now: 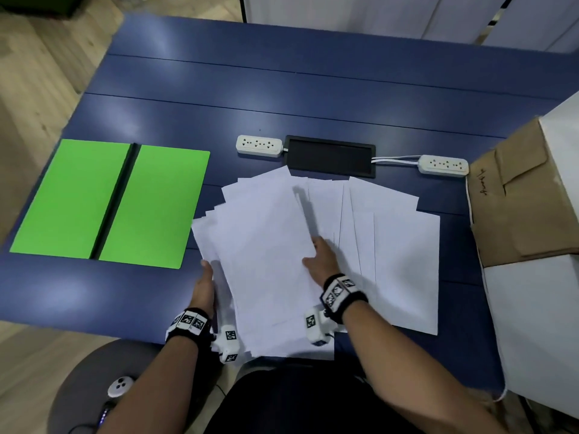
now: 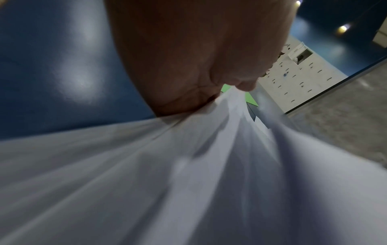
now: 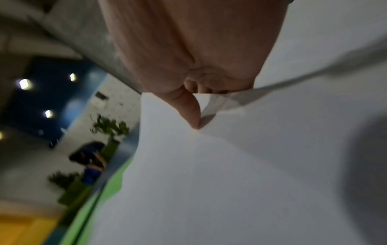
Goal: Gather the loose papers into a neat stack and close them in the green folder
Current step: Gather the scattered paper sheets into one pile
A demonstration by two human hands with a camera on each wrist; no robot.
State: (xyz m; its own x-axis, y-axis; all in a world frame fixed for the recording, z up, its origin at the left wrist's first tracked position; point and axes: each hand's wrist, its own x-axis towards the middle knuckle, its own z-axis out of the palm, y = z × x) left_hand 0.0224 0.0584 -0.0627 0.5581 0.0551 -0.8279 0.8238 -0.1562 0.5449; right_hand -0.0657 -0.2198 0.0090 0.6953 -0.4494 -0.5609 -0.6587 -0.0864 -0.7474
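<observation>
Several loose white papers [image 1: 266, 245] lie fanned out on the blue table [image 1: 282, 89], overlapping and reaching past its near edge. The green folder [image 1: 78, 195] lies open and flat to their left, with a black spine down its middle. My left hand [image 1: 206, 277] holds the left edge of the upper bundle; its fingers are hidden under the sheets. In the left wrist view the thumb sits on the papers [image 2: 188, 182]. My right hand [image 1: 319, 258] grips the bundle's right edge. The right wrist view shows its thumb [image 3: 192, 112] on top of the papers [image 3: 230, 182] and fingers curled beneath.
Two white power strips [image 1: 259, 145] [image 1: 443, 165] flank a black cable hatch [image 1: 330, 156] just beyond the papers. A brown cardboard box [image 1: 517, 195] and a white box [image 1: 539, 324] stand at the right edge. A grey stool with a small controller [image 1: 120, 385] is at my lower left.
</observation>
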